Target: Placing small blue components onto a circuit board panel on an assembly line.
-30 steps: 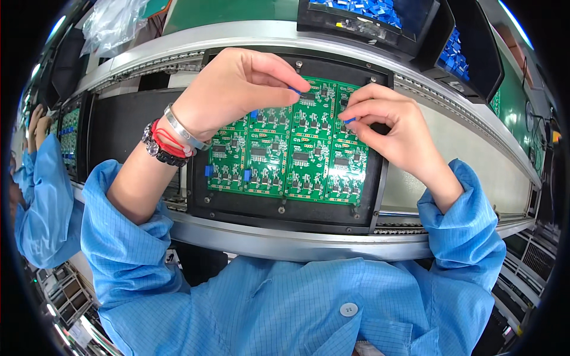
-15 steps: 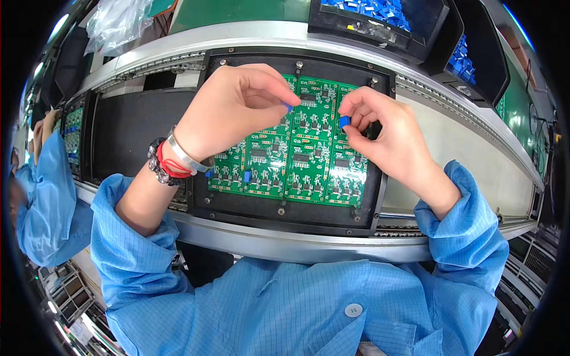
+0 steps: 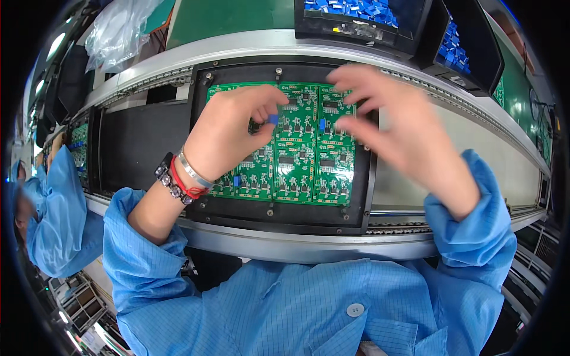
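"Blue sleeves (image 3: 469, 231) closest to us, ok. What've our hands got?"

"Our right hand (image 3: 395, 121) is blurry, fingers spread wide, looks empty. Our left hand (image 3: 234, 121) half curls at a blue block (image 3: 273, 118); can't tell if it's gripped. Green circuit board (image 3: 294, 151) under our fingertips, another block (image 3: 322, 124) on it. Farther off, black bins (image 3: 316, 26)."
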### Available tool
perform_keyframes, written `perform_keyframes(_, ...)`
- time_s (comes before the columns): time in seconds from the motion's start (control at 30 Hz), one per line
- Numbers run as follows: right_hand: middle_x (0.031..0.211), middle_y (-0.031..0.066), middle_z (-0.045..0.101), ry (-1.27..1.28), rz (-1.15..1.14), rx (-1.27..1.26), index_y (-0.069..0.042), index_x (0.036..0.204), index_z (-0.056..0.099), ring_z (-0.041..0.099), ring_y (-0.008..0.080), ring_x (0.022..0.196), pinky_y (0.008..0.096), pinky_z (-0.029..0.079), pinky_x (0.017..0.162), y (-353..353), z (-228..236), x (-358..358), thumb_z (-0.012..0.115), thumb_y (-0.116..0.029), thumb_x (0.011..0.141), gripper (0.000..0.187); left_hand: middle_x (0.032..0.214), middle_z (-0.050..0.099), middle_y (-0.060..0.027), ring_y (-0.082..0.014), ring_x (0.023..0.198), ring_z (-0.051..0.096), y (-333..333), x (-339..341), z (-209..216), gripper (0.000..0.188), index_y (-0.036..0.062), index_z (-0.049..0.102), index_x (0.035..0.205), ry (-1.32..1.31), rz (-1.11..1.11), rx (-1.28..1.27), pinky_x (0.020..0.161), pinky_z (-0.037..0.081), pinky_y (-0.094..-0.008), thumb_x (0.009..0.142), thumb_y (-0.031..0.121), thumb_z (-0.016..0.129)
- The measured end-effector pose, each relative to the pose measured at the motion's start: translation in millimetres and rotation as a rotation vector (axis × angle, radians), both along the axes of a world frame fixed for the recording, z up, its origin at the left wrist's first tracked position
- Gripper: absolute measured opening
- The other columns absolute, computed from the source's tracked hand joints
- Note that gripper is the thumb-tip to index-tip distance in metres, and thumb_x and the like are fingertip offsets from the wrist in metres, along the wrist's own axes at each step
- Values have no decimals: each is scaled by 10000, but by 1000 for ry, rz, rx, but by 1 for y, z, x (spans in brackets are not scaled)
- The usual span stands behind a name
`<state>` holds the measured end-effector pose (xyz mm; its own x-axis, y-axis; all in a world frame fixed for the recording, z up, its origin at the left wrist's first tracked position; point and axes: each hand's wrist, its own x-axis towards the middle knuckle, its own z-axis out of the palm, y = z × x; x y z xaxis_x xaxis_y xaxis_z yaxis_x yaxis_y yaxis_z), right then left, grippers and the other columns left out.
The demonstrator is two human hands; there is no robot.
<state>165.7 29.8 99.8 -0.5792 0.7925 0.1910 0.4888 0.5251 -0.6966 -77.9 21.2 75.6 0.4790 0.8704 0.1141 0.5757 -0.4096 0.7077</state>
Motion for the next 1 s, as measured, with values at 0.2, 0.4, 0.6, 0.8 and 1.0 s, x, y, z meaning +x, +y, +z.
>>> perform_keyframes(0.2, 1133, 114, 630, 98, -486, 246, 21, 1235, 534, 606, 146, 1020, 254, 489, 884, 70, 33, 130, 533, -92, 945, 311, 739, 591, -80, -232, 659, 602, 2, 3, 5, 363, 58, 589, 1007, 55, -27, 62, 612, 503, -315, 669, -66, 640)
perform_keyframes(0.4, 1161, 96, 623, -391, -440, 249, -31, 1266, 515, 598, 167, 1063, 301, 476, 896, 124, -34, 176, 512, -51, 928, 338, 770, 603, -114, -309, 722, 615, -1, -2, 6, 319, 59, 576, 987, 176, -37, 101, 618, 497, -387, 691, -51, 618)
perform_keyframes(0.6, 923, 115, 659, -578, -414, 249, -20, 977, 622, 634, 281, 888, 329, 488, 833, 126, -11, 167, 585, -4, 817, 164, 851, 577, -90, -280, 777, 605, 4, 2, 7, 389, 59, 572, 1050, 414, -212, 277, 674, 503, -359, 685, -24, 679)
perform_keyframes(0.8, 911, 75, 652, -348, -680, 321, -76, 1066, 631, 638, 142, 852, 269, 484, 803, 114, 1, 156, 616, -71, 855, 211, 897, 564, -96, -275, 692, 593, 42, 23, 37, 321, 106, 575, 1059, 300, -170, 546, 662, 495, -366, 758, 74, 685)
perform_keyframes(1.0, 940, 63, 668, 197, -342, 361, -48, 1056, 669, 624, 106, 813, 202, 485, 725, 36, 27, 68, 618, -11, 857, 208, 919, 640, -132, -281, 899, 629, 111, 76, 60, 132, 24, 695, 829, 797, -85, 832, 783, 524, -341, 766, 98, 606)
